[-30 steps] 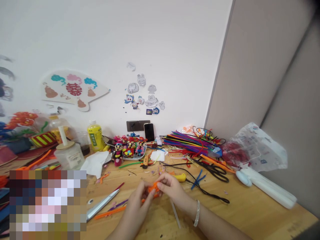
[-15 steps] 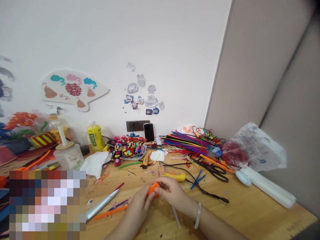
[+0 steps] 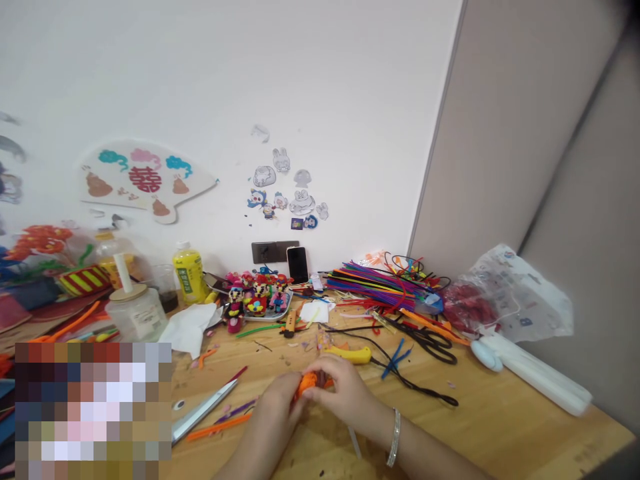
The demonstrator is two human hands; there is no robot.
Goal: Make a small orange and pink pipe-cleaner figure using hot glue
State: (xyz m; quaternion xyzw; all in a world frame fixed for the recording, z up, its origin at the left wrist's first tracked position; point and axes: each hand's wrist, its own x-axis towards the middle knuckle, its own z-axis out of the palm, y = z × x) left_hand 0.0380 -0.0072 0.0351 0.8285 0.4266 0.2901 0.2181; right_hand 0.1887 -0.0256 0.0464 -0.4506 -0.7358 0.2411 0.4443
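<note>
Between my fingertips, low over the table, is a small orange pipe-cleaner piece [image 3: 307, 384], bunched into a rounded lump. My left hand [image 3: 280, 400] is closed on its left side. My right hand [image 3: 339, 388] pinches it from the right, thumb below and fingers curled over the top; a bracelet circles that wrist. Fingers hide part of the lump. Just behind my right hand lies a yellow-handled hot glue gun [image 3: 353, 354]. A thin whitish stick [image 3: 355, 443] lies below my right wrist. Loose orange pipe cleaners [image 3: 217, 427] lie left of my left hand.
Scissors [image 3: 207, 408] lie at left, near a pixelated patch. Behind stand pipe-cleaner figures [image 3: 260, 300] on a tray, a phone [image 3: 298, 265], a yellow bottle [image 3: 189, 273] and a glass jar [image 3: 137, 317]. A pipe-cleaner bundle [image 3: 373, 287], black cord [image 3: 425, 390] and plastic bag [image 3: 525, 300] occupy the right.
The orange lump has been turned a little in my fingers. My right fingers have shifted slightly, and more of an orange end shows beside them. Both hands still hold it.
</note>
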